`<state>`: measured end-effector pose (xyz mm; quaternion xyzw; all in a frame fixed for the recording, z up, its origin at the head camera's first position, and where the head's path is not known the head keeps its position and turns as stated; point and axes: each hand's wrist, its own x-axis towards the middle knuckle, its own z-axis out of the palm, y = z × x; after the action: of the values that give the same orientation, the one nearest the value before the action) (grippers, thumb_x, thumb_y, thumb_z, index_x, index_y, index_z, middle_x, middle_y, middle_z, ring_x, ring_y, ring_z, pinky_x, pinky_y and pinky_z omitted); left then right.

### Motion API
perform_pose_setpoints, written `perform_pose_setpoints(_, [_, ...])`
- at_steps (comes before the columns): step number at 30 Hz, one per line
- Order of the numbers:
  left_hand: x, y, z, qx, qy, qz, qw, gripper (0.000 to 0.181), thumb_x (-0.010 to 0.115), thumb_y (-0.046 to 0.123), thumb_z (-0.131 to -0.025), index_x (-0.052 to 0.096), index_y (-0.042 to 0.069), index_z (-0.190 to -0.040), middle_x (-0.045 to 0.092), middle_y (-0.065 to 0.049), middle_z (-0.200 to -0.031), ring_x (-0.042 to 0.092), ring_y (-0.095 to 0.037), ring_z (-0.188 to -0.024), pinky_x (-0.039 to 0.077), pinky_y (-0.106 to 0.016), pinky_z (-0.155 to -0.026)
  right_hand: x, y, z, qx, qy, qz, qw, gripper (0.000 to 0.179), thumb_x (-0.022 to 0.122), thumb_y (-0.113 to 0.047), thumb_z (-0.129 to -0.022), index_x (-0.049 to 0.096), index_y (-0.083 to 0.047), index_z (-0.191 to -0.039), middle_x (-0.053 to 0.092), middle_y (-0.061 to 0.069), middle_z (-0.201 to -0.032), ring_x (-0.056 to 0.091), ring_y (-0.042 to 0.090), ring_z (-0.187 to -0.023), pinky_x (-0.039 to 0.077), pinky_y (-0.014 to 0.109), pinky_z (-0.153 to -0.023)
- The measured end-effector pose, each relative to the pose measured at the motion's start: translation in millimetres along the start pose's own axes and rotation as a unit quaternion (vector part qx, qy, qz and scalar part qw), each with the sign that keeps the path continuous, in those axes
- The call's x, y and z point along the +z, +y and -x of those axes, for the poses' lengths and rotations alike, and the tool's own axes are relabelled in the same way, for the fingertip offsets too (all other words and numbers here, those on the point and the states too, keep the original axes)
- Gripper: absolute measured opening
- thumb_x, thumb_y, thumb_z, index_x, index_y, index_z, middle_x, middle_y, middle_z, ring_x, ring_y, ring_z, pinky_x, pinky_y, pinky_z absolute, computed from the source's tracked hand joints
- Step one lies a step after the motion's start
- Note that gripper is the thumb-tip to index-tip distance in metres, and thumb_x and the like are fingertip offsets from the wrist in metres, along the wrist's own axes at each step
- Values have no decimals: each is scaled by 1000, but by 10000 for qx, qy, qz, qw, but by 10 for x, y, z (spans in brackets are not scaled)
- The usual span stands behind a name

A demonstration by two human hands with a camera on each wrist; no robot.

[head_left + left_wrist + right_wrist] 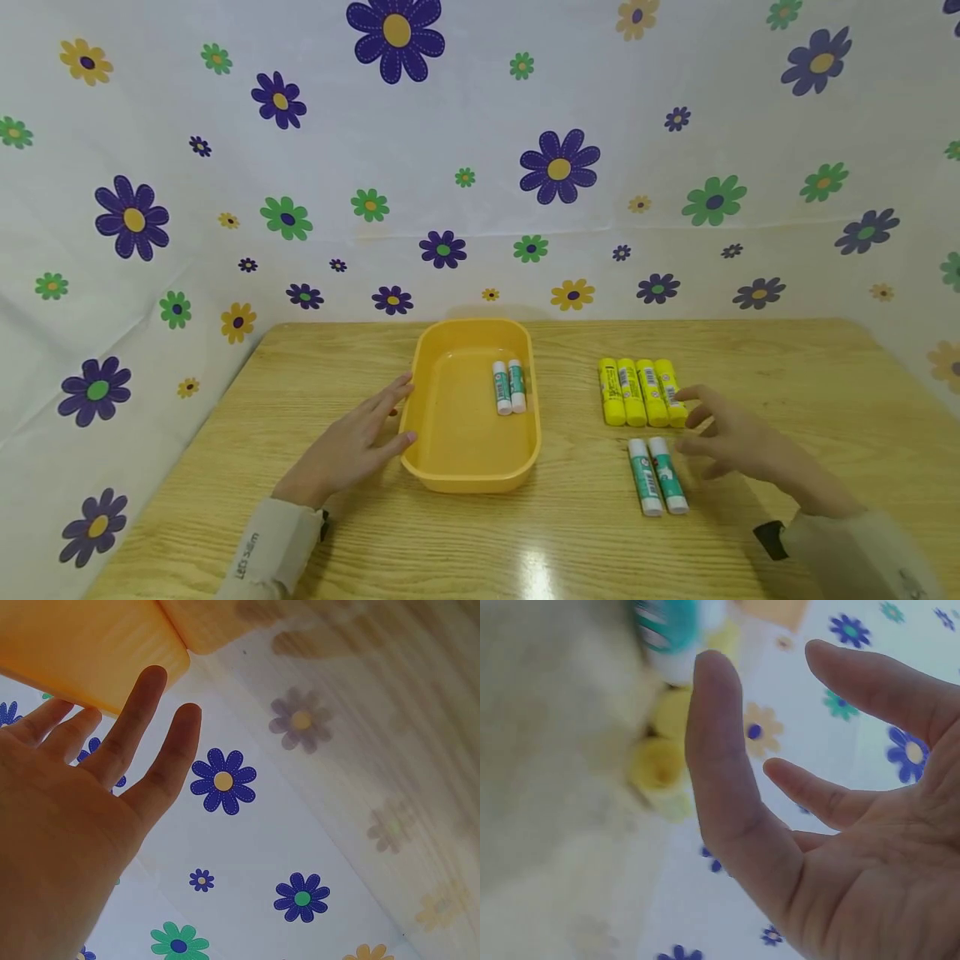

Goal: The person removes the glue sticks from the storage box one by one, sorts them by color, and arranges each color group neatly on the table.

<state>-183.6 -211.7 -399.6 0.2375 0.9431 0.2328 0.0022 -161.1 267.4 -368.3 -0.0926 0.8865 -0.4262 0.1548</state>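
My left hand (356, 446) rests its fingertips and thumb at the left rim of a yellow plastic tray (472, 482); the left wrist view shows those fingers (142, 712) spread beside the tray wall. Inside the tray, toward its right side, lie two white-and-green glue sticks (510, 387). My right hand (738, 442) hovers at the right with thumb and fingers apart and nothing between them. Just left of it lie two more white-and-green glue sticks (657, 477). A row of several yellow glue sticks (642, 392) lies behind these, its right end overlapped by my fingertips in the head view.
The wooden table (570, 533) reaches back to a white cloth (480, 108) printed with flowers, which also hangs at the left and right sides. Between the tray and the glue sticks on the right is a stretch of bare wood.
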Motion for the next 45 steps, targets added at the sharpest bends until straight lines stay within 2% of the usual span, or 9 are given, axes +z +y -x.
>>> perform_pose_setpoints(7, [-6, 4, 3, 21, 39, 34, 10000, 72, 56, 43, -102, 28, 12, -161, 23, -6, -167, 57, -34, -126, 42, -66, -103, -157, -288, -130, -403, 278, 35, 9988, 59, 64, -2, -97, 29, 17, -142, 47, 40, -121, 64, 39, -96, 63, 41, -66])
perform_pose_setpoints(13, [4, 1, 3, 7, 8, 53, 10000, 72, 56, 43, -102, 28, 12, -161, 23, -6, -167, 57, -33, -126, 43, -66, -102, -159, -573, -317, -511, 324, -67, 9981, 59, 63, -6, -99, 32, 14, -145, 45, 40, -130, 60, 47, -107, 62, 43, -75])
perform_pose_setpoints(20, [9, -15, 20, 59, 107, 16, 9999, 71, 57, 42, -102, 29, 14, -161, 24, -6, -167, 58, -32, -125, 45, -66, -99, -74, -809, -546, -498, 332, -291, 9978, 60, 64, -13, -100, 34, 10, -147, 45, 36, -138, 56, 49, -117, 57, 49, -90])
perform_pose_setpoints(29, [17, -15, 18, 22, 25, 57, 10000, 71, 56, 44, -103, 29, 13, -161, 23, -4, -167, 57, -32, -126, 44, -65, -101, 87, -989, -804, -465, 251, -1001, 9936, 57, 62, -9, -100, 35, 9, -146, 45, 34, -135, 56, 47, -117, 57, 48, -90])
perform_pose_setpoints(38, [25, -15, 5, 79, 56, 88, 9999, 70, 56, 43, -103, 29, 13, -160, 23, -3, -167, 57, -32, -125, 45, -65, -100, 238, -1197, -961, -355, 41, -1417, 9893, 56, 60, -10, -100, 35, 5, -148, 44, 29, -139, 52, 45, -123, 56, 45, -94])
perform_pose_setpoints(45, [19, -9, 2, 45, 43, 54, 10000, 71, 56, 43, -103, 29, 13, -161, 23, -4, -167, 57, -32, -126, 46, -65, -99, 360, -1329, -1094, -416, 9, -1806, 9827, 50, 61, -5, -99, 39, 6, -142, 48, 26, -129, 54, 46, -121, 56, 49, -92])
